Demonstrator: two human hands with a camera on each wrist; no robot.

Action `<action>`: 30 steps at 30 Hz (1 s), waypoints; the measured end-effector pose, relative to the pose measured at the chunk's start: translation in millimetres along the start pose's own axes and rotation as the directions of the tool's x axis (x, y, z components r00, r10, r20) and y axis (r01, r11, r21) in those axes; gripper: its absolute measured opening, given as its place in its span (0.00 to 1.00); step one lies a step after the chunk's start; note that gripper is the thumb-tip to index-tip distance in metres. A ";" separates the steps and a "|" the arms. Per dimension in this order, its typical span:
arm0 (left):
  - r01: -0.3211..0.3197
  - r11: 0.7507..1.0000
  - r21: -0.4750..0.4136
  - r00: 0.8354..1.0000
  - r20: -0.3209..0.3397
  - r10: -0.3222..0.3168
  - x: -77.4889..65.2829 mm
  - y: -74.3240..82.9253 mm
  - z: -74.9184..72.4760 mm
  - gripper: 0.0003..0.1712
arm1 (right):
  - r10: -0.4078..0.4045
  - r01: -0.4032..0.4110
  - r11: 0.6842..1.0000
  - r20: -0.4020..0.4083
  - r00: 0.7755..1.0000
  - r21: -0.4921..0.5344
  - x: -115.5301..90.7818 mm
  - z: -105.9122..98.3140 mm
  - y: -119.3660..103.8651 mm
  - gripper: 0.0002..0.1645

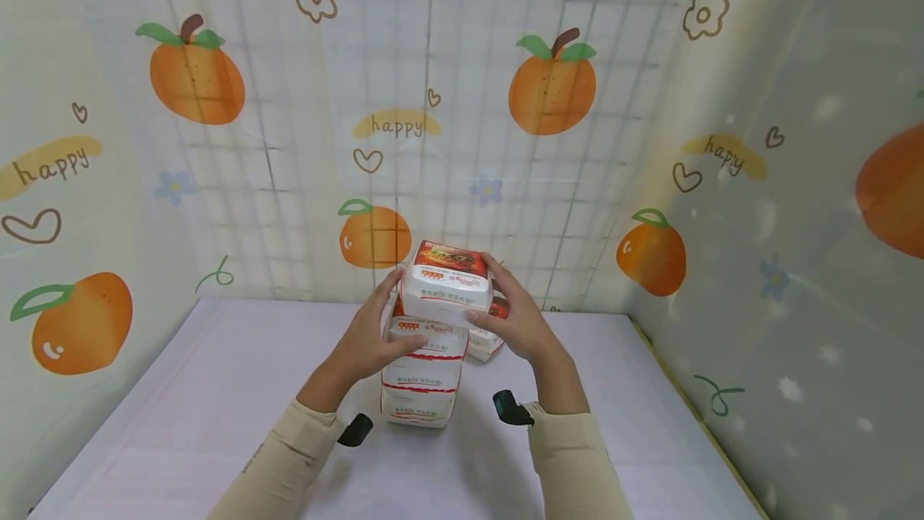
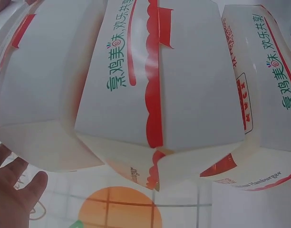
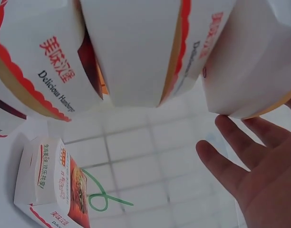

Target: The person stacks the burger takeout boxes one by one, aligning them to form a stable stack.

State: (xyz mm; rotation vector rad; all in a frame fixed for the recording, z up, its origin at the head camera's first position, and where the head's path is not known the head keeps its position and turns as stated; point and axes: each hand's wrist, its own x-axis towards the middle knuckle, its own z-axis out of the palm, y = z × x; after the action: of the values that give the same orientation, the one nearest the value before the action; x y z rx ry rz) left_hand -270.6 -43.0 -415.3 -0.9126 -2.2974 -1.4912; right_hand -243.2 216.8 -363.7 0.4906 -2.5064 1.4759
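Note:
At the top of a stack of white paper burger boxes (image 1: 420, 404) sits a tilted burger box (image 1: 447, 287) with a red burger picture on its lid. It is set off to the right of the box below. My left hand (image 1: 368, 339) holds its left side, the fingertips up along the lid edge and the thumb lower, in front of the stack. On the other side my right hand (image 1: 523, 319) grips it, fingers behind the right edge and thumb at the lower front corner. In the right wrist view, fingertips (image 3: 224, 121) touch its underside edge.
Another burger box (image 3: 50, 185) stands on the white tabletop (image 1: 245, 375), behind and right of the stack. A curtain (image 1: 462, 38) printed with oranges hangs behind and along both sides. Black wrist cameras (image 1: 512, 408) are strapped at the sleeves.

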 end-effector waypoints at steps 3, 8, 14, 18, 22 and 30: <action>0.008 1.000 0.002 1.000 -0.006 -0.008 -1.3 -0.6 -0.9 0.60 | -0.017 0.017 1.000 0.016 1.000 -0.007 1.7 2.1 -1.0 0.55; 0.001 1.000 -0.011 1.000 -0.008 -0.001 -2.8 -2.4 -2.3 0.59 | -0.022 0.022 1.000 0.032 0.999 -0.014 4.1 5.7 -0.6 0.55; -0.018 0.999 -0.031 1.000 -0.009 0.018 -5.2 -4.5 -3.9 0.59 | -0.006 0.007 1.000 0.031 1.000 -0.009 5.9 10.4 0.2 0.58; -0.019 0.999 -0.027 1.000 -0.020 0.019 -6.9 -6.1 -3.9 0.60 | -0.005 0.005 1.000 0.037 0.999 -0.002 5.6 12.5 -1.2 0.58; -0.016 1.000 -0.024 0.999 -0.030 0.015 -8.0 -6.6 -3.5 0.60 | -0.021 0.021 1.000 0.040 0.999 0.006 5.1 13.8 -0.9 0.58; -0.017 1.000 -0.021 0.999 -0.029 0.016 -9.6 -7.5 -2.4 0.60 | -0.036 0.035 0.999 0.033 0.999 0.024 5.1 16.1 2.6 0.57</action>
State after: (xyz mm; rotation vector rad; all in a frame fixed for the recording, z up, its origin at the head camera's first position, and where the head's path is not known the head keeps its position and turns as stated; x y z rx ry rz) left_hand -268.1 -50.8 -424.8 -0.9076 -2.2525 -1.5149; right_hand -248.9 203.0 -372.0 0.5652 -2.4944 1.4984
